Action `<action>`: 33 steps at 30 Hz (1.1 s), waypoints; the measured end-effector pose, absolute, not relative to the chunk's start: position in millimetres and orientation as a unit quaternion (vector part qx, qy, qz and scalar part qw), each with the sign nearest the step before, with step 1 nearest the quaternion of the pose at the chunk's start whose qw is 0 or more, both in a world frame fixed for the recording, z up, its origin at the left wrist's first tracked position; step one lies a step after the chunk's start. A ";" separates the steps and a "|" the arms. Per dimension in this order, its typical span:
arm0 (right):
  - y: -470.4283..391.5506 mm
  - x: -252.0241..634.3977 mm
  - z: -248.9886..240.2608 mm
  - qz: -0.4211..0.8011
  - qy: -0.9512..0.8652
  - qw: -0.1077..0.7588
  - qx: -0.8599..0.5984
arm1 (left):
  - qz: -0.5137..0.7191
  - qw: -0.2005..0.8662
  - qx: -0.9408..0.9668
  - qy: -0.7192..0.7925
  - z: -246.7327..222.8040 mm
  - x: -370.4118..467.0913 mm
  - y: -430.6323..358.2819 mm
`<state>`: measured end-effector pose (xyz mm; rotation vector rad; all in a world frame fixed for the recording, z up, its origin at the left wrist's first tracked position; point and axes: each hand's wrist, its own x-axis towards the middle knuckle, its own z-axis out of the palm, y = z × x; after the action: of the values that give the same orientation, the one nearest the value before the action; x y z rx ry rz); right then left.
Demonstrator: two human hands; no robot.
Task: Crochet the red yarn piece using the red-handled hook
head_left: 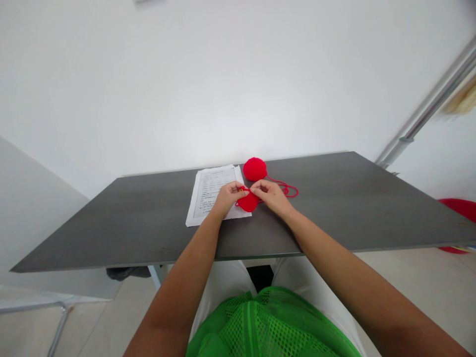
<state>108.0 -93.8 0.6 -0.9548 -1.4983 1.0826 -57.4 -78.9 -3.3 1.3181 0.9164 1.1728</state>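
Note:
Between my two hands is a small red knitted or crocheted piece [248,202], held above the lower right corner of a printed sheet. My left hand [229,195] pinches its upper left edge, where a small yellowish spot shows by the fingers. At its upper right, the thumb and fingers of my right hand [270,192] are closed on the same piece. A ball of red yarn [255,169] sits just beyond my hands. From it a loose strand of yarn [292,188] loops on the table and runs back under my right hand. Whether a hook is held, I cannot tell.
Printed paper sheets [197,203] lie under and left of my left hand on the dark grey table [148,218]. A white wall [230,89] rises behind the table's far edge. A metal pole [420,124] stands at the right, near a red object [459,209].

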 end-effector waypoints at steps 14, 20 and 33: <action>-93.6 107.9 1.1 0.463 -0.612 0.511 -0.387 | 0.511 0.560 0.547 0.355 -3.8 -57.6 -78.5; -93.4 107.7 0.7 0.449 -0.623 0.506 -0.393 | 0.511 0.545 0.550 0.373 -4.7 -57.1 -77.5; -95.4 107.4 2.6 0.407 -0.644 0.497 -0.415 | 0.494 0.528 0.570 0.390 -2.6 -56.9 -79.0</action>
<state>107.4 -95.4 2.6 -1.0048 -1.5585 0.9863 -56.9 -79.0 -2.6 1.3623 0.9325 1.1791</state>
